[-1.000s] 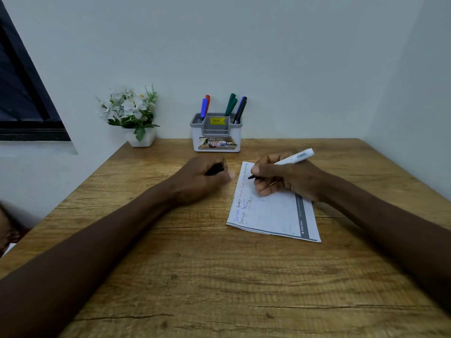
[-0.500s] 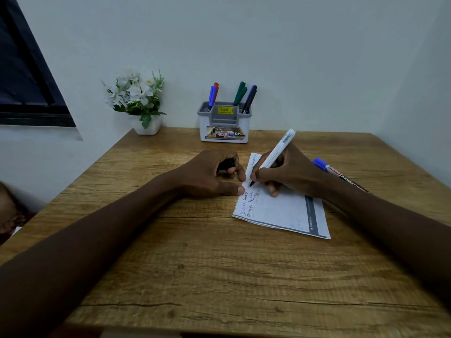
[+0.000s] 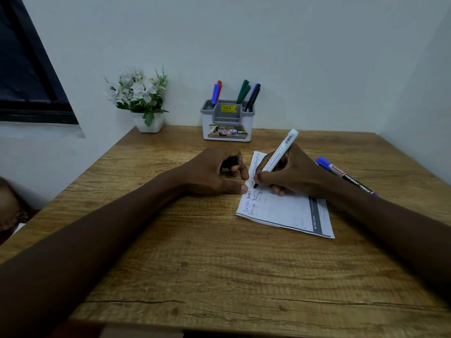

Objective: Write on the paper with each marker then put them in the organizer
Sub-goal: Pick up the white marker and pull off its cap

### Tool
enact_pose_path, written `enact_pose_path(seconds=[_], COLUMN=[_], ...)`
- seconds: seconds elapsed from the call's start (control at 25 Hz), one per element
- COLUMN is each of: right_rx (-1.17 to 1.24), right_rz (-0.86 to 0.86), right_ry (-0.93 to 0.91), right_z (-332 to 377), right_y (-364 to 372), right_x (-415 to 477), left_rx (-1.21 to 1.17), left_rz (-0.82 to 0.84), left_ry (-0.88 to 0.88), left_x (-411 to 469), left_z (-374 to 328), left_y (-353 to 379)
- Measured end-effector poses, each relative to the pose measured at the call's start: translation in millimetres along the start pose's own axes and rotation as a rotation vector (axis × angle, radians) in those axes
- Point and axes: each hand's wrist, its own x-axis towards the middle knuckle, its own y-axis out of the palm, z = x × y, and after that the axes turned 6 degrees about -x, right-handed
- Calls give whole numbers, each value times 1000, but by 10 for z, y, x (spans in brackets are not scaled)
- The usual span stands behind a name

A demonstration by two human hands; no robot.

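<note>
Counter (image 3: pixel 219 264): wooden, filling the lower half of the frame up to a pale wall.
Window (image 3: pixel 24 69): dark pane in a black frame, upper left of the frame.
Paper (image 3: pixel 288 211): white sheet flat on the counter, right of centre, with handwriting along its left edge and a grey band near its right edge.
Plant (image 3: pixel 139 91): white flowers in a white pot against the wall, left of centre.
Organizer (image 3: pixel 205 125): white and grey box at the back of the counter, upper centre, with a yellow sticker on it.
Left hand (image 3: pixel 212 172): rests on the counter just left of the paper, fingers curled round a black cap (image 3: pixel 229 163), thumb tip at the paper's edge.
Right hand (image 3: pixel 292 174): lies on the paper's upper part, thumb and fingers pinching a white marker (image 3: pixel 280 152).
White marker: tilted, rear end up toward the organizer, black tip on the paper beside the handwriting.
Blue marker (image 3: pixel 346 176): capped, flat on the counter right of the paper, behind the right wrist.
Standing markers (image 3: pixel 215 93): blue and red in the organizer's left side; green, blue and black in its right side.
Cap: mostly hidden inside the left hand.
</note>
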Motion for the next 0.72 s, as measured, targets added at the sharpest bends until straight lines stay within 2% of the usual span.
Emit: enact_pose_path(seconds=[0.72], right_rx=[-8], right_rz=[-71], right_ry=[62], right_z=[-68], right_y=[9], right_x=[78], left_rx=[-36], left_rz=[13], left_ry=[-11], left_x=[7], left_z=[-37], left_y=[0])
